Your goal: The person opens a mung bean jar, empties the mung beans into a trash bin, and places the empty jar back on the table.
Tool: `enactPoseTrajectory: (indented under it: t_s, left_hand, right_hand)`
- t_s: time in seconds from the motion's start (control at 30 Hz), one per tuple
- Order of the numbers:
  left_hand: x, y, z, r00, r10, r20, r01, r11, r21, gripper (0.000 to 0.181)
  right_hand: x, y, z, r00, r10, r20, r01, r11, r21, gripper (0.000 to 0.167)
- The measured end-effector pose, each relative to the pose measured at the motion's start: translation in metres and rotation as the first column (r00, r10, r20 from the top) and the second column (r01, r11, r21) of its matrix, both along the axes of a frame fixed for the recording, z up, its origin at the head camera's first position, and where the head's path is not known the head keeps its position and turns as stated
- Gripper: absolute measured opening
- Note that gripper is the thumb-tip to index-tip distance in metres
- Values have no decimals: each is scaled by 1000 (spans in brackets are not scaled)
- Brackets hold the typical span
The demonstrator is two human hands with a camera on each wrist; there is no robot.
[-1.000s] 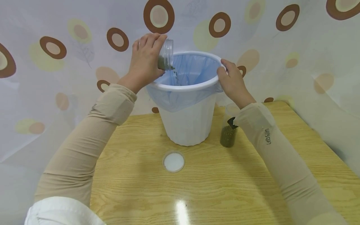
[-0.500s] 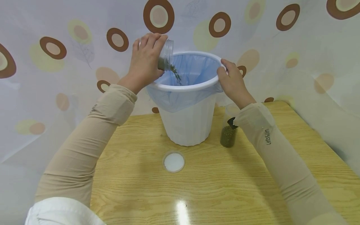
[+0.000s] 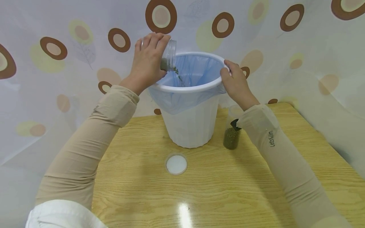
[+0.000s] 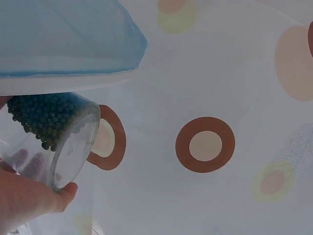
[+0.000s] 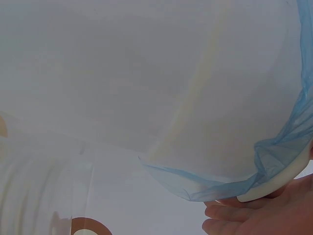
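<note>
My left hand (image 3: 148, 60) grips a clear plastic jar (image 3: 172, 52) tipped on its side, mouth toward a white bin (image 3: 191, 126). Small green beans (image 4: 46, 115) lie along the jar's lower side, and a thin stream of them falls from the mouth into the bin. A blue plastic bag (image 3: 196, 69) lines the bin and folds over its rim. On the bin's right side, my right hand (image 3: 236, 85) holds the rim, thumb and fingers around it. In the right wrist view the bag's edge (image 5: 215, 190) hangs near that hand.
Another clear jar (image 3: 231, 137), partly filled with dark green grains, stands under my right forearm, close to the bin. A round white lid (image 3: 176, 164) lies in front of the bin on the wooden table (image 3: 137, 190). Behind is a patterned wall covering (image 3: 94, 28).
Beans keep falling from the tilted jar; the stream thickened half a second ago and is thinner now. Both hands and the bin stay almost where they were.
</note>
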State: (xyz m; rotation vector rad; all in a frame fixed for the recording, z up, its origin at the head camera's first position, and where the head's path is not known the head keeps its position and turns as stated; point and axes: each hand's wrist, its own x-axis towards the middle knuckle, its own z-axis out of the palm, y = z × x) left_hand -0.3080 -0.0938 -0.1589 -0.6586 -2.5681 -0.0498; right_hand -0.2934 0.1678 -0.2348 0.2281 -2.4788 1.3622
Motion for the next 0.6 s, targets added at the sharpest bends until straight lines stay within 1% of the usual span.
enactPoseTrajectory:
  t_s: [0.2, 0.6]
  left_hand:
    - [0, 1, 0, 1000, 7, 0, -7, 1000, -8, 86]
    - [1, 1, 1, 1000, 0, -9, -1, 1000, -23, 87]
  right_hand:
    - [0, 0, 0, 1000, -3, -3, 3, 1000, 1, 61]
    - [-2, 1, 0, 1000, -9, 10, 9, 1000, 10, 61]
